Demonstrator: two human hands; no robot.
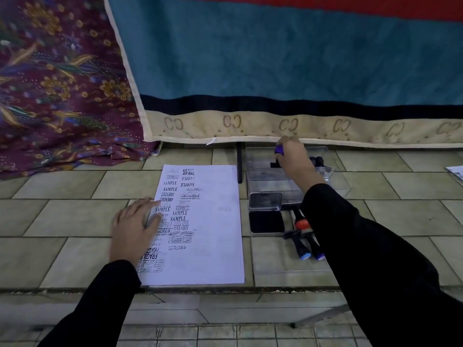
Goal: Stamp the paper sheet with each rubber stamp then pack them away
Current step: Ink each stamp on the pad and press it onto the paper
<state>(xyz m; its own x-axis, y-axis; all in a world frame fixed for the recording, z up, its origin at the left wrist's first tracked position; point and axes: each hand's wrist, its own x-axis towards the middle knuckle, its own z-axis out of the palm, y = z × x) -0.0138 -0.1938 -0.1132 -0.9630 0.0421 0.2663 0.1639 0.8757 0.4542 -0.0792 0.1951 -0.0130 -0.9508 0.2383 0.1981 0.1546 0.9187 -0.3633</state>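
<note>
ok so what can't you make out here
All head view.
Text face of the purple-topped stamp: covered by the right hand gripping it.
Prints on the paper sheet's left edge: under the left hand.
How many stamps lie beside the ink pad: the right sleeve covers some.
White item at the right edge: cut off by the frame.

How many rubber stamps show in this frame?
6 stamps: one gripped by the right hand, two dark ones in the clear box behind it, three in the near tray. The sleeve may hide more.
</note>
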